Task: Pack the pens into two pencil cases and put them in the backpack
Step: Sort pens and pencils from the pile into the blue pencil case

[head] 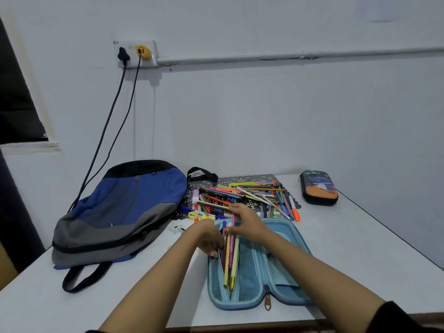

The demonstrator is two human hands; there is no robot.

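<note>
The blue pencil case (283, 272) lay open, presumably so pens could drop straight in. The left hand (209, 240) gripped its left rim, apparently to steady it. Close beside it, the right hand (246, 223) pinched a pink pen (231, 248) over its far end. Loose pens (242, 197) lay just behind the case, the backpack (120, 212) lay to its left, and the dark pencil case (318, 187), closed, lay beyond its right.

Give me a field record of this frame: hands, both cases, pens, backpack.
left hand: grips the left edge of the light blue pencil case
right hand: pinches a pink pen over that case
light blue pencil case: open flat, several pens inside
dark pencil case: closed, far right, untouched
pen pile: loose on a black mat behind the open case
backpack: lying flat at left, apart from both cases
</note>
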